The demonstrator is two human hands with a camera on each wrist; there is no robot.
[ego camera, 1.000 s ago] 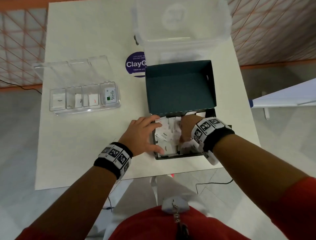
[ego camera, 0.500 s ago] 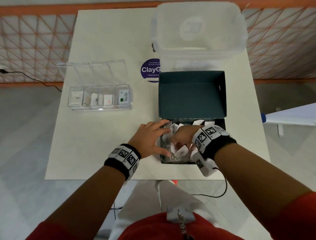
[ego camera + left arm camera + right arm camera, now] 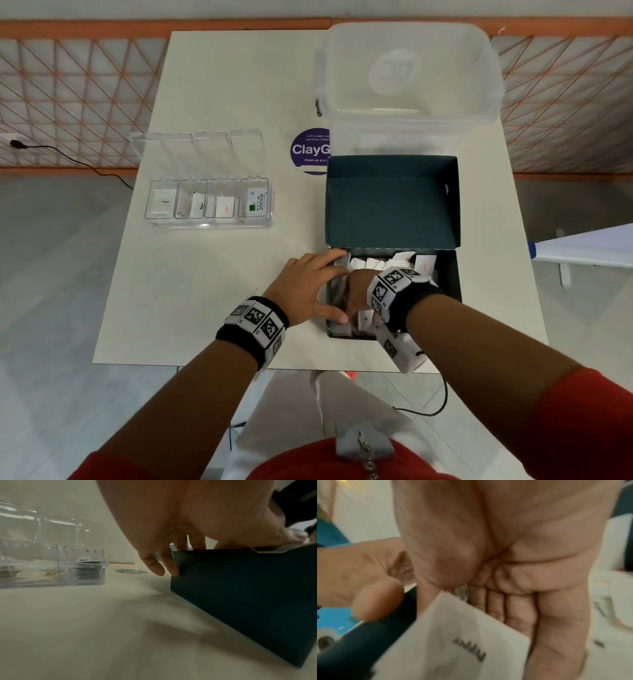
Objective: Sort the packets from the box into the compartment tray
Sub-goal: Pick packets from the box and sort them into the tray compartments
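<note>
Reaching into the dark box for the next packet, left hand steadying its left wall.

The left hand lies with fingers spread over the box rim; the right hand is down among the loose packets, fingers straight, a white packet lying against them, though whether it is gripped cannot be told. The judged next move: pinch one packet, read its label, carry it left to the matching compartment of the clear tray on the desk. Readable there: "Stevia" in the rightmost compartment; a round sticker reads "ClayG".
</note>
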